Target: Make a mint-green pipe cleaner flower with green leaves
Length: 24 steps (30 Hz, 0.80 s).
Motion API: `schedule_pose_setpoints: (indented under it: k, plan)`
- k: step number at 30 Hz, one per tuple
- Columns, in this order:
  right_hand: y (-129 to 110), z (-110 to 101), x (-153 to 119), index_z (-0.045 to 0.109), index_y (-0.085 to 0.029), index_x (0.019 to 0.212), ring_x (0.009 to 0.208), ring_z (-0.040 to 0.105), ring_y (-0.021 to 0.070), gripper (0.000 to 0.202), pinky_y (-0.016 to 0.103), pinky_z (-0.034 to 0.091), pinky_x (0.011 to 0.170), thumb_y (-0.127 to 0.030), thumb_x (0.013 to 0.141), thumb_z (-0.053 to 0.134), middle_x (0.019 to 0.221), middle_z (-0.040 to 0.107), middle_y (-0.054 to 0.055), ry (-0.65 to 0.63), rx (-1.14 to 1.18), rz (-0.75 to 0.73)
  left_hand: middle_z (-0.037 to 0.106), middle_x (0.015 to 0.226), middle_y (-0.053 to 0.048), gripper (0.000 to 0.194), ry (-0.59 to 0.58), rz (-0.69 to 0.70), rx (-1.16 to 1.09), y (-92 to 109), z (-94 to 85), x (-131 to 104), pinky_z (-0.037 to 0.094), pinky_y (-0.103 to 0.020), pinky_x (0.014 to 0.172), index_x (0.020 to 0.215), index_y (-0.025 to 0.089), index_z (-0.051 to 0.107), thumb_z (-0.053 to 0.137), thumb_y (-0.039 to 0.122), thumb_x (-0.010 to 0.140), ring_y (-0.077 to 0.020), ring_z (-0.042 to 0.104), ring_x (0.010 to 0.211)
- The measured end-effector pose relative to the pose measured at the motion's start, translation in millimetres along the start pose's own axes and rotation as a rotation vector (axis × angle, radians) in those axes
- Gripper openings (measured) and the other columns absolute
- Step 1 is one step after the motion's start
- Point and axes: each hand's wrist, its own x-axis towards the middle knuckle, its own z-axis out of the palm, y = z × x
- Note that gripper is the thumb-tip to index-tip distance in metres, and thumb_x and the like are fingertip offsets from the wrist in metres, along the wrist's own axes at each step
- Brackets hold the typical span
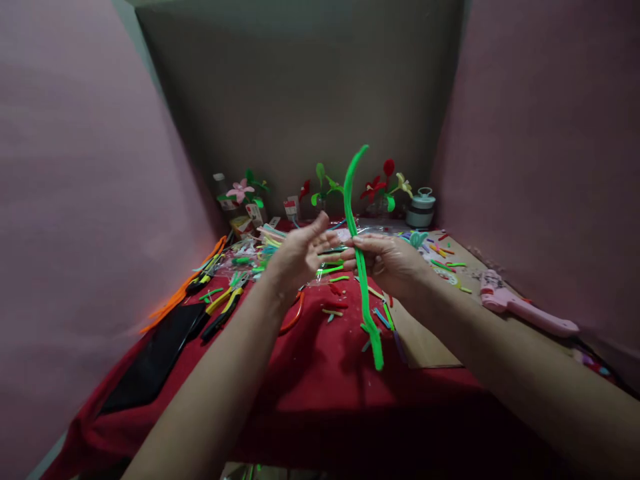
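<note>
At the lower frame edge, both forearms are running out of view, and small items below the red-covered surface are showing too dimly to identify. A black flat object is lying at left, of unclear kind. The right hand is pinching a green fuzzy strip near mid-length between thumb and fingers; the strip is crossing in front of some fingers, partly hiding them, while extending above and below the grip. Whether its lower end is touching the surface, I cannot tell. The left hand is standing open just left of the strip, fingers spreading; contact is remaining unclear. Pliers are lying beside the left forearm, a pink tool beyond the right. Farther off, fuzzy flowers are standing near the back wall, beside labels appearing too small to read.
</note>
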Motion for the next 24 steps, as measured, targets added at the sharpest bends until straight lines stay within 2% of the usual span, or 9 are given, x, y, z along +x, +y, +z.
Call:
schedule_pose_setpoints:
  k: [4,6,9,12,16,18,20,22,24]
  plan:
    - [4.6,-12.4,12.9,0.062,-0.013,0.071,0.052,0.063,0.0113,0.004,0.022,0.051,0.055,-0.016,0.074,0.061,0.062,0.068,0.003,0.111,0.065,-0.164,0.067,0.078,-0.012,0.033,-0.212,-0.311,0.101,-38.1,3.5,-18.1,0.051,-0.029,0.063,0.082,0.01,0.063,0.069,0.04,0.071,-0.0182,0.065,0.067]
    - [6.9,-17.2,16.4,0.061,-0.014,0.071,0.052,0.063,0.0118,0.004,0.022,0.051,0.054,-0.016,0.074,0.061,0.06,0.068,0.003,0.143,0.071,-0.161,0.067,0.071,-0.01,0.026,-0.244,-0.35,0.084,-47.8,8.0,-25.4,0.051,-0.028,0.063,0.077,0.008,0.065,0.071,0.032,0.07,-0.0163,0.065,0.061]
    - [7.3,-21.4,18.8,0.06,-0.014,0.07,0.05,0.062,0.0116,0.005,0.022,0.051,0.053,-0.012,0.074,0.058,0.057,0.067,0.002,0.211,0.085,-0.132,0.065,0.058,-0.006,0.019,-0.232,-0.356,0.143,-55.1,10.8,-28.9,0.048,-0.023,0.051,0.073,0.009,0.065,0.068,0.027,0.071,-0.0133,0.061,0.048]
    - [6.6,-24.1,18.7,0.06,-0.013,0.068,0.048,0.061,0.0103,0.008,0.02,0.05,0.053,-0.009,0.074,0.056,0.055,0.066,0.002,0.265,0.08,-0.12,0.063,0.052,-0.005,0.018,-0.223,-0.356,0.308,-64.1,10.3,-30.5,0.04,-0.019,0.039,0.068,0.01,0.062,0.064,0.028,0.073,-0.0115,0.056,0.038]
    - [11.4,-29.2,17.9,0.06,-0.012,0.069,0.044,0.059,0.0104,0.005,0.021,0.049,0.05,-0.01,0.071,0.057,0.052,0.064,0.002,0.28,0.072,-0.094,0.06,0.046,-0.004,0.023,-0.177,-0.417,0.439,-78.0,10.4,-41.2,0.031,-0.018,0.033,0.061,0.014,0.055,0.06,0.032,0.075,-0.0093,0.049,0.031]
    - [15.3,-33.4,18.6,0.06,-0.012,0.067,0.043,0.058,0.0106,0.003,0.021,0.049,0.049,-0.011,0.07,0.058,0.051,0.064,0.002,0.285,0.051,-0.099,0.059,0.045,-0.004,0.025,-0.232,-0.501,0.509,-77.2,9.4,-47.7,0.03,-0.019,0.032,0.059,0.017,0.052,0.056,0.033,0.077,-0.01,0.048,0.029]
    - [19.0,-38.2,19.5,0.06,-0.012,0.065,0.043,0.058,0.0109,0.003,0.022,0.05,0.049,-0.011,0.068,0.059,0.051,0.064,0.003,0.276,0.018,-0.103,0.059,0.044,-0.004,0.027,-0.308,-0.55,0.694,-67.0,6.7,-50.2,0.029,-0.021,0.031,0.055,0.018,0.051,0.055,0.034,0.077,-0.011,0.047,0.029]
    - [22.2,-42.1,19.8,0.061,-0.012,0.065,0.043,0.058,0.011,0.003,0.022,0.05,0.048,-0.014,0.067,0.061,0.052,0.065,0.003,0.244,-0.013,-0.092,0.056,0.042,-0.002,0.027,-0.27,-0.412,0.943,-49.8,2.8,-45.9,0.031,-0.02,0.032,0.054,0.018,0.055,0.061,0.037,0.073,-0.0115,0.048,0.032]
    - [25.2,-43.2,18.4,0.062,-0.012,0.066,0.042,0.058,0.0108,0.005,0.021,0.048,0.047,-0.017,0.067,0.063,0.053,0.065,0.003,0.199,-0.032,-0.065,0.053,0.042,0.0,0.028,-0.114,-0.188,1.032,-31.8,-0.8,-35.0,0.031,-0.019,0.035,0.055,0.016,0.056,0.063,0.038,0.072,-0.0095,0.046,0.034]
